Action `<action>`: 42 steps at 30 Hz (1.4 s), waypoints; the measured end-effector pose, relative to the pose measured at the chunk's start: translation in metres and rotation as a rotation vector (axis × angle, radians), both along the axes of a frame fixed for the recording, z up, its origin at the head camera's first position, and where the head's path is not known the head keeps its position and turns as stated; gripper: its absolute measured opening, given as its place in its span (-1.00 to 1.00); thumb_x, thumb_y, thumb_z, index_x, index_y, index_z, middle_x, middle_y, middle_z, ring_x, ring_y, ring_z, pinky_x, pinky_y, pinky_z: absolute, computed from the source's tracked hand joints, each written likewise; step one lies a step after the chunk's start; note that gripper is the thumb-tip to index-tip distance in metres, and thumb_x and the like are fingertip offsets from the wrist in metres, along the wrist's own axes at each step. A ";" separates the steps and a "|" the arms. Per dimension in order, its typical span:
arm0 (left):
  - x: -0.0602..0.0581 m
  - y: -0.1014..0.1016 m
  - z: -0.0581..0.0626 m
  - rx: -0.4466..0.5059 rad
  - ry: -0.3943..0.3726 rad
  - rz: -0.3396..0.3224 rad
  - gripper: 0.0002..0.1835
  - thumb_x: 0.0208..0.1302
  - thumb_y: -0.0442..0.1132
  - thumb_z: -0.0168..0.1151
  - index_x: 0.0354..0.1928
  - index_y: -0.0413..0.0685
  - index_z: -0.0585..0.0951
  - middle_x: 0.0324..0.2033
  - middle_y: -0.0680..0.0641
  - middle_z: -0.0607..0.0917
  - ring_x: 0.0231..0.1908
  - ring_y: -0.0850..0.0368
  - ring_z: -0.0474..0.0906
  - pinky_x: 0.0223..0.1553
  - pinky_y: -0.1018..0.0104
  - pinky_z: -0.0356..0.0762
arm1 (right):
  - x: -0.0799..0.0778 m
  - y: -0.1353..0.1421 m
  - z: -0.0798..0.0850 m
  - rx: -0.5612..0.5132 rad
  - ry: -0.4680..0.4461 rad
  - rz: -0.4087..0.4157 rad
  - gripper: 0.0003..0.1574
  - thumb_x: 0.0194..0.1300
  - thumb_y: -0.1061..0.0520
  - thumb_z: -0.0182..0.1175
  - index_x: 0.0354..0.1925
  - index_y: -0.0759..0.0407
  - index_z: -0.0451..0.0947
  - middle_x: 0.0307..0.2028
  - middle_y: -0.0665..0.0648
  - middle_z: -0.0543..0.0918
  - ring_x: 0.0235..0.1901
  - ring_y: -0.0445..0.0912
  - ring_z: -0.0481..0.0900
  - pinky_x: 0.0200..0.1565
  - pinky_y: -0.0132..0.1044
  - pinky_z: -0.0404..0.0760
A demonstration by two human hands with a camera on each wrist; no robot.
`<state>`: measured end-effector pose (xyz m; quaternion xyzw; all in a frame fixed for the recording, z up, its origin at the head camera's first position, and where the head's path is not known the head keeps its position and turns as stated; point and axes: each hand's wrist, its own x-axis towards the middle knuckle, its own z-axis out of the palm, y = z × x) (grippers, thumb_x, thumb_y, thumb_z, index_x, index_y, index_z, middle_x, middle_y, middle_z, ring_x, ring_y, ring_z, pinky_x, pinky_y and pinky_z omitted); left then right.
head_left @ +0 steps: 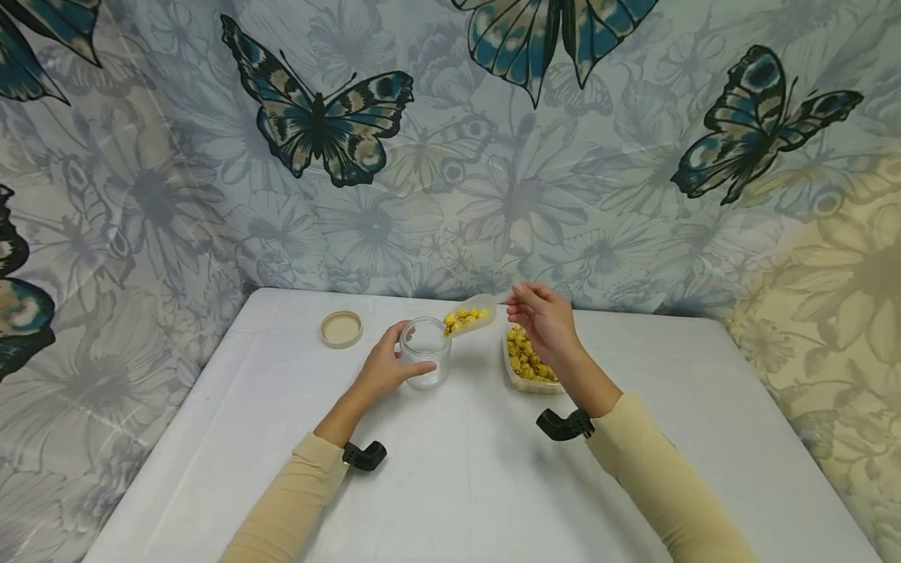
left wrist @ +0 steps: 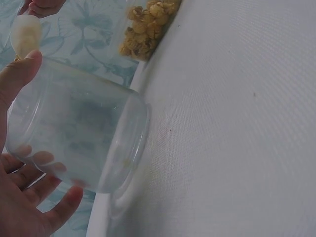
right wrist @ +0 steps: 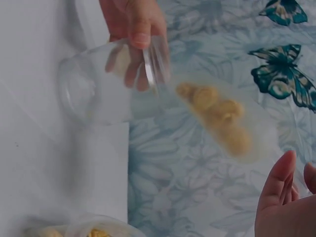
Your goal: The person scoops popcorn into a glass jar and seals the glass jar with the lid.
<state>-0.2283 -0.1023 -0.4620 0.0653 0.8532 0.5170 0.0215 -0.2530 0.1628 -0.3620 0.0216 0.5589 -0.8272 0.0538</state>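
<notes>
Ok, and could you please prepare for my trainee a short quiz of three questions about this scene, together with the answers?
1. Multiple choice. Which side's fingers are around the clear jar? A) left B) right C) both
2. True or false. The round lid lies on the table, off the clear jar.
3. Fill in. The right hand holds the scoop; yellow popcorn-like pieces are in the scoop and also in the ____.

Key
1. A: the left hand grips it.
2. True.
3. Plastic container.
</notes>
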 end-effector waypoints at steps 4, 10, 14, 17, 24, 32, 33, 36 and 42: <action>0.000 0.000 -0.001 -0.002 0.000 -0.003 0.00 0.00 0.04 0.52 0.43 -0.08 0.22 0.38 -0.15 0.35 0.38 -0.07 0.28 0.29 -0.04 0.41 | 0.000 -0.005 0.003 0.049 0.043 0.006 -0.82 0.37 0.09 0.20 -0.16 0.17 0.50 -0.49 0.00 0.67 -0.53 -0.21 0.63 -0.39 -0.46 0.66; 0.000 -0.001 -0.002 -0.003 -0.009 -0.004 0.01 -0.01 0.05 0.53 0.43 -0.07 0.21 0.38 -0.15 0.35 0.38 -0.07 0.28 0.30 -0.04 0.40 | 0.000 -0.010 0.007 0.095 0.084 0.013 -0.82 0.35 0.08 0.23 -0.18 0.17 0.52 -0.50 0.00 0.65 -0.54 -0.21 0.60 -0.41 -0.46 0.66; -0.001 -0.001 -0.002 -0.002 -0.003 -0.013 0.02 -0.01 0.06 0.52 0.44 -0.09 0.20 0.38 -0.15 0.34 0.38 -0.07 0.27 0.29 -0.05 0.40 | -0.002 -0.013 0.010 0.120 0.115 0.019 -0.81 0.34 0.09 0.24 -0.16 0.18 0.52 -0.51 0.00 0.66 -0.55 -0.21 0.60 -0.43 -0.45 0.66; -0.001 -0.002 -0.002 -0.001 0.001 -0.010 0.02 -0.01 0.07 0.52 0.44 -0.08 0.20 0.38 -0.15 0.34 0.38 -0.07 0.27 0.29 -0.05 0.40 | -0.004 -0.016 0.012 0.144 0.129 0.020 -0.76 0.31 0.08 0.27 -0.15 0.19 0.52 -0.51 0.00 0.66 -0.55 -0.21 0.60 -0.43 -0.44 0.66; -0.001 -0.003 -0.001 0.023 -0.001 -0.024 0.01 0.00 0.04 0.51 0.44 -0.06 0.19 0.38 -0.14 0.34 0.38 -0.07 0.27 0.30 -0.06 0.38 | -0.006 -0.020 0.013 0.148 0.139 0.014 -0.79 0.29 0.10 0.29 -0.19 0.19 0.54 -0.52 0.01 0.65 -0.57 -0.19 0.59 -0.46 -0.43 0.66; -0.002 -0.002 -0.002 0.021 0.018 -0.027 0.00 0.00 0.03 0.52 0.43 -0.08 0.20 0.36 -0.16 0.37 0.36 -0.08 0.30 0.27 -0.07 0.41 | -0.007 -0.017 0.011 0.151 0.124 -0.004 -0.78 0.30 0.09 0.28 -0.18 0.20 0.53 -0.52 0.01 0.65 -0.57 -0.20 0.60 -0.44 -0.42 0.67; -0.002 -0.002 -0.002 0.021 0.020 -0.028 0.00 0.00 0.03 0.52 0.43 -0.09 0.20 0.36 -0.17 0.37 0.36 -0.09 0.30 0.27 -0.07 0.41 | -0.007 -0.016 0.011 0.151 0.122 -0.007 -0.78 0.30 0.10 0.28 -0.18 0.20 0.52 -0.52 0.01 0.65 -0.57 -0.20 0.61 -0.44 -0.43 0.67; -0.002 -0.002 -0.002 0.029 0.018 -0.027 -0.01 0.00 0.02 0.52 0.43 -0.08 0.21 0.34 -0.16 0.38 0.35 -0.07 0.30 0.28 -0.07 0.40 | -0.007 -0.015 0.010 0.143 0.114 -0.012 -0.80 0.32 0.12 0.26 -0.19 0.22 0.50 -0.54 0.01 0.65 -0.58 -0.20 0.61 -0.46 -0.43 0.67; -0.002 -0.003 -0.004 0.039 0.014 -0.026 -0.01 0.00 0.01 0.52 0.43 -0.08 0.21 0.33 -0.15 0.40 0.34 -0.06 0.31 0.31 -0.04 0.36 | -0.007 -0.013 0.009 0.142 0.096 -0.011 -0.79 0.33 0.10 0.25 -0.17 0.20 0.51 -0.53 0.01 0.64 -0.57 -0.20 0.60 -0.45 -0.44 0.67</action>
